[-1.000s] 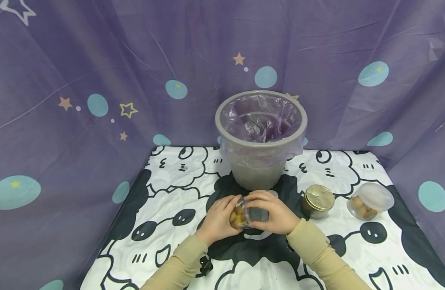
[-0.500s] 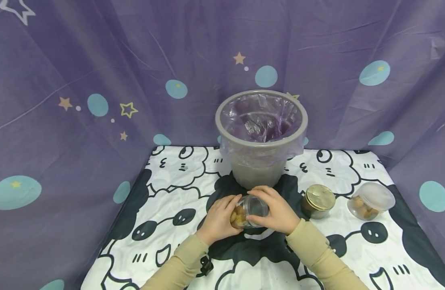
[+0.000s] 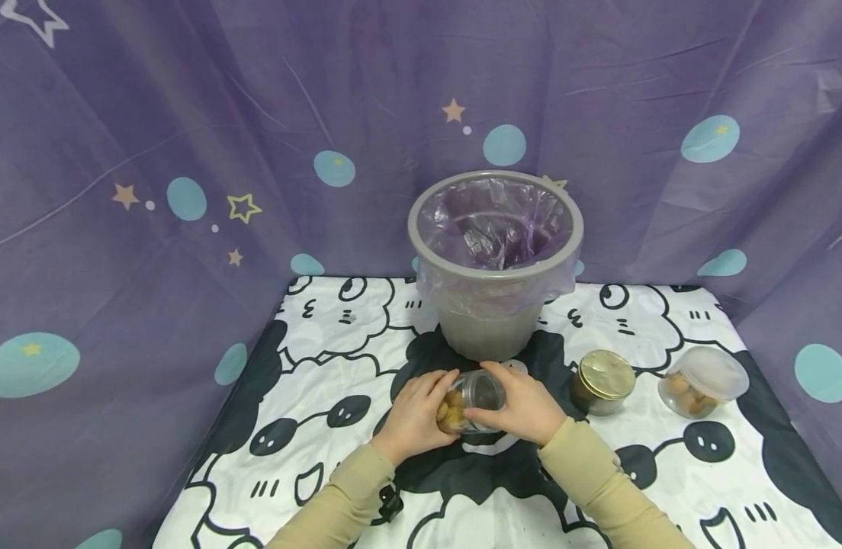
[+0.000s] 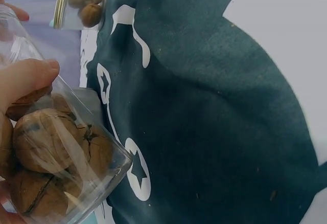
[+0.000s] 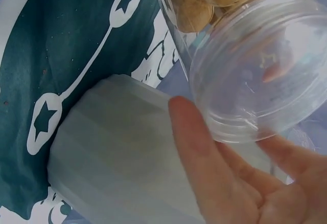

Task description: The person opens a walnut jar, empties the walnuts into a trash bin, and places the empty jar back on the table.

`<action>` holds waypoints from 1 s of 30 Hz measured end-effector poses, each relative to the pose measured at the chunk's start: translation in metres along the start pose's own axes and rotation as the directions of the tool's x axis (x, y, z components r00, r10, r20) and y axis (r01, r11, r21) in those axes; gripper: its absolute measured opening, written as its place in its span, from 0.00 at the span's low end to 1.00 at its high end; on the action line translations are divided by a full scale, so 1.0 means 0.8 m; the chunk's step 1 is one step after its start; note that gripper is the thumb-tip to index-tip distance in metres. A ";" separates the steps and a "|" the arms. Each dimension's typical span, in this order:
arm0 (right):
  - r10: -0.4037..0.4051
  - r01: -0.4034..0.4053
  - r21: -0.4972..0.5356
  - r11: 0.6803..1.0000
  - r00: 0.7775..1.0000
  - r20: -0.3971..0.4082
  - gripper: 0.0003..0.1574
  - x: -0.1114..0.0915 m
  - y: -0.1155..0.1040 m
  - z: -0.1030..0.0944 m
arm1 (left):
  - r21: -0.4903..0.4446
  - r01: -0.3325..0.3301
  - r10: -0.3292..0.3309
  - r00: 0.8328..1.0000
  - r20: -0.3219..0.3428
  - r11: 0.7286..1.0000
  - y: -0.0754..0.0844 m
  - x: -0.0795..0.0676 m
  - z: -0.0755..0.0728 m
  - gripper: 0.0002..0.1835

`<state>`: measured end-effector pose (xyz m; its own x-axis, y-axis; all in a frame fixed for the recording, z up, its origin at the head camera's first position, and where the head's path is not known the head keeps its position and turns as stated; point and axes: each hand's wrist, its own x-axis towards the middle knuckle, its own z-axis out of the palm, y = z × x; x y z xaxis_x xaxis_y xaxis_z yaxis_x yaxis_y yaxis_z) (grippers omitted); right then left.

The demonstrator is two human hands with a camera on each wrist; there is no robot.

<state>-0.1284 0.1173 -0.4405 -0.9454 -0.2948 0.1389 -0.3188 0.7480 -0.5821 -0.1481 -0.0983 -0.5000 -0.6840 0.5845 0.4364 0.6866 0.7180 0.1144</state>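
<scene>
Holding a clear jar (image 3: 467, 387) of walnuts (image 4: 48, 139) with both hands — tilting it nearly sideways over the table (image 3: 325, 465), about midway between the left and right edges. Curling the left hand (image 3: 416, 412) around the base end, clamping the jar wall between thumb and fingers. Laying the left thumb (image 4: 30, 78) flat against the wall. Gripping the ridged, round end with the right hand (image 3: 524, 408) — spreading thumb and fingers wide, setting the thumb on the near side and the fingers on the far side. Directing the round end upward and toward the table's right edge. Spacing the two hands slightly apart, spanning the gap with the jar.

Working just in front of a grey bin (image 3: 490, 335), lined with a purple-tinted bag (image 3: 462, 299) and standing near the table's far edge. Sharing the table with a gold-lidded jar (image 3: 605, 381), right of the bin and well in from the right edge, and with a white-lidded jar (image 3: 698, 393) of brown pieces, near the right edge. Facing a purple curtain (image 3: 188, 91) beyond the far edge.
</scene>
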 end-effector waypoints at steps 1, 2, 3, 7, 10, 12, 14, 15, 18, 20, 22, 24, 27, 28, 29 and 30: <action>0.014 -0.014 0.002 1.000 1.000 0.005 0.49 0.000 0.000 0.000 | -0.002 0.001 -0.001 1.000 0.000 1.000 0.000 0.000 0.000 0.54; 0.027 -0.027 0.005 1.000 1.000 0.010 0.49 0.000 0.000 0.000 | -0.003 0.003 -0.003 1.000 0.002 1.000 -0.001 -0.001 0.000 0.55; 0.034 -0.035 0.010 0.999 0.999 0.015 0.50 0.000 0.000 0.000 | -0.006 0.006 -0.006 1.000 0.003 1.000 -0.001 -0.001 0.001 0.55; 0.039 -0.039 0.022 0.999 0.999 0.031 0.51 0.000 0.000 0.000 | -0.008 0.014 -0.014 1.000 0.009 1.000 -0.001 -0.001 0.000 0.55; 0.008 -0.008 0.023 1.000 0.999 0.035 0.52 -0.002 -0.001 -0.002 | -0.007 0.021 -0.021 1.000 0.015 1.000 -0.001 -0.002 0.000 0.56; -0.027 0.027 0.024 0.999 0.999 0.029 0.52 -0.002 -0.001 -0.003 | -0.011 0.025 -0.025 1.000 0.017 1.000 -0.001 -0.002 0.000 0.56; -0.070 0.070 0.025 0.997 0.997 0.016 0.52 -0.003 -0.002 -0.004 | -0.019 0.028 -0.028 0.999 0.017 0.999 -0.002 -0.002 0.000 0.56; -0.092 0.092 0.023 0.996 0.996 0.009 0.52 -0.004 -0.002 -0.004 | -0.023 0.029 -0.029 0.999 0.018 0.999 -0.002 -0.002 0.000 0.56; -0.137 0.137 0.023 0.990 0.991 -0.005 0.53 -0.004 -0.001 -0.003 | -0.035 0.030 -0.029 0.999 0.016 0.999 -0.003 -0.002 0.000 0.56; -0.166 0.166 0.020 0.986 0.986 -0.011 0.54 -0.005 0.000 -0.003 | -0.041 0.029 -0.028 0.999 0.015 0.999 -0.004 -0.002 0.000 0.56; -0.197 0.197 0.021 0.980 0.980 -0.010 0.54 -0.005 0.002 -0.003 | -0.048 0.028 -0.027 1.000 0.015 0.998 -0.004 -0.002 0.000 0.56; -0.237 0.237 0.020 0.971 0.972 -0.009 0.54 -0.005 0.004 -0.003 | -0.055 0.028 -0.027 0.999 0.019 0.998 -0.004 -0.002 -0.001 0.56; -0.300 0.299 0.035 0.953 0.954 -0.002 0.54 -0.004 0.007 -0.006 | -0.069 0.033 -0.031 0.999 0.029 0.997 -0.002 -0.002 -0.004 0.56; -0.317 0.317 0.042 0.948 0.948 0.001 0.54 -0.003 0.009 -0.006 | -0.072 0.036 -0.034 0.999 0.033 0.997 -0.002 -0.002 -0.005 0.56; -0.331 0.330 0.046 0.943 0.944 0.008 0.54 -0.003 0.010 -0.008 | -0.076 0.038 -0.036 0.999 0.038 0.996 -0.001 -0.002 -0.005 0.56; -0.345 0.344 0.049 0.938 0.939 0.014 0.54 -0.003 0.011 -0.008 | -0.080 0.040 -0.037 0.998 0.042 0.996 -0.001 -0.002 -0.006 0.56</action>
<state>-0.1297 0.1285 -0.4405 -0.7765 -0.5428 0.3200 -0.6206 0.5709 -0.5375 -0.1467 -0.1014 -0.4964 -0.7187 0.5727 0.3942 0.6759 0.7086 0.2026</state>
